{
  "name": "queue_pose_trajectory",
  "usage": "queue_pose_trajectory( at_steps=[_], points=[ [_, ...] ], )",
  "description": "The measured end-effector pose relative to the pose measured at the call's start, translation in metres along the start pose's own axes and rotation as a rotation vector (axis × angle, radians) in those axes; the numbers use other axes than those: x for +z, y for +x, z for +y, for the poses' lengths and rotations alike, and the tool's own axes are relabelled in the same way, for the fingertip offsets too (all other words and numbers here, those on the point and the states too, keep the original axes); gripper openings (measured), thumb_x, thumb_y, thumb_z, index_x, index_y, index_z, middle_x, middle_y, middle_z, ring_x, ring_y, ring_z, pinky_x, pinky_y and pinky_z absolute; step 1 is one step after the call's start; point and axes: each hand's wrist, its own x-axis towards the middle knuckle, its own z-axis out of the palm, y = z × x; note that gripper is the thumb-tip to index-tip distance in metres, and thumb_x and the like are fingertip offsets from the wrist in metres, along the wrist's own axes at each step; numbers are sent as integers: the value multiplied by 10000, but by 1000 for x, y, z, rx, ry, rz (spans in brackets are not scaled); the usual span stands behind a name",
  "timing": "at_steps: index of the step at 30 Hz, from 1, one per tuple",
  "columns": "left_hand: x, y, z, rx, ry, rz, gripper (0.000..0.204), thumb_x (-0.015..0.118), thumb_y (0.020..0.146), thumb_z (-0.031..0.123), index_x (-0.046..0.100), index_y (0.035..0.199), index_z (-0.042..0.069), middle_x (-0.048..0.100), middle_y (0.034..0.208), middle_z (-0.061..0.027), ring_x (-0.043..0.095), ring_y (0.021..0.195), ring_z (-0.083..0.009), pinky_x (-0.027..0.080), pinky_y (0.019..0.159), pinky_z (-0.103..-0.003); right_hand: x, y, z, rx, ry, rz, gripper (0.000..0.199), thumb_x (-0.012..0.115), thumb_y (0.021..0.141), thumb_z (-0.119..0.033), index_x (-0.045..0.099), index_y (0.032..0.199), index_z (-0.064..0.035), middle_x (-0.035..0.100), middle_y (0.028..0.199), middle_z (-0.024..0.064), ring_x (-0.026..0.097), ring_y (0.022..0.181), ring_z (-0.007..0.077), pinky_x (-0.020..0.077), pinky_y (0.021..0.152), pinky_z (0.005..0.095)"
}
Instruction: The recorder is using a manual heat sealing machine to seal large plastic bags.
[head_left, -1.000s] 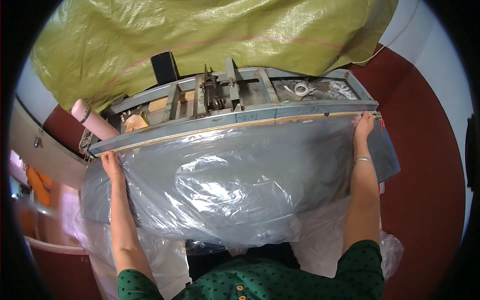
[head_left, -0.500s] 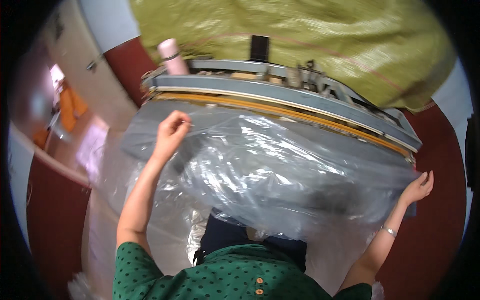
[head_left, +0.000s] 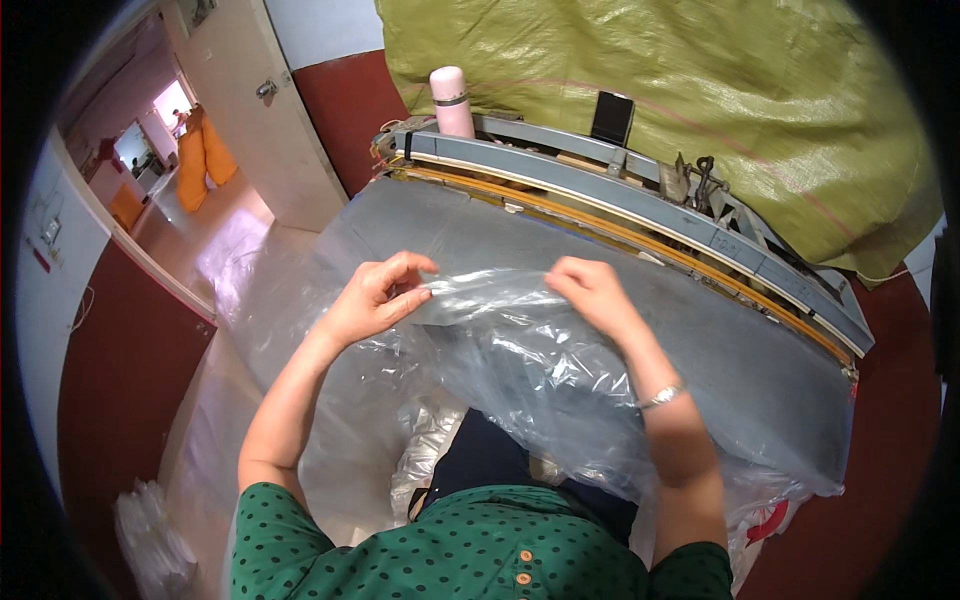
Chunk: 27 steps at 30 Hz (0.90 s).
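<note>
A wide sheet of clear plastic film (head_left: 560, 345) lies crumpled over the near edge of a grey tabletop (head_left: 760, 390) and hangs down over my lap. At the left end of its raised edge, my left hand (head_left: 370, 300) has its thumb and index finger apart, with the fingertips right beside the film. My right hand (head_left: 597, 295) pinches the other end of that edge, fingers together. Between the two hands the film edge stretches in a shiny band above the tabletop.
Along the table's far side runs a long grey metal bar (head_left: 600, 185) with an orange strip (head_left: 580, 220). Behind it are a pink flask (head_left: 453, 105), a black phone (head_left: 612, 118) and scissors (head_left: 706, 182). A yellow-green woven sheet (head_left: 700, 80) hangs beyond; bundled plastic (head_left: 155, 540) lies on the floor at left.
My right hand has come from the far right to the middle, bringing film edge with it. My left hand has shifted slightly right and down, its fingers spreading. The view has turned leftward.
</note>
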Motion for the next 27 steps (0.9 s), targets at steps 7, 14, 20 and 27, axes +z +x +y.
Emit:
queue_pose_trajectory(
  at_steps=[7, 14, 20, 27],
  points=[
    [44, -54, -85, -159, 8, -478, 115, 607, 838, 132, 609, 898, 33, 617, 713, -72, 566, 665, -147, 464, 639, -291, -205, -197, 112, 356, -272, 763, 140, 643, 799, -148, 661, 868, -29, 636, 797, 12, 570, 739, 98, 455, 698, 243],
    [-26, -60, -218, -316, 502, -642, 246, 677, 688, 80, 659, 933, 90, 666, 880, -109, 621, 797, -257, 482, 734, -337, -386, -518, 144, 594, -330, 1537, 218, 626, 849, -162, 658, 995, -3, 654, 921, 39, 580, 837, 113, 463, 789, 249],
    [-141, 65, -180, -250, 727, 634, 192, 555, 716, -14, 630, 890, 16, 647, 871, -127, 619, 829, -245, 476, 765, -331, -396, -563, 168, 736, -543, 1591, 225, 632, 826, -192, 671, 941, -2, 670, 845, 46, 595, 756, 141, 481, 711, 286],
    [-63, 89, -146, 95, 494, 531, 49, 555, 815, 2, 569, 862, 6, 584, 802, -76, 573, 772, -186, 450, 731, -285, -389, -543, 178, 886, -731, 1541, 262, 628, 806, -261, 701, 889, -24, 683, 836, 68, 584, 741, 149, 472, 696, 314]
  ],
)
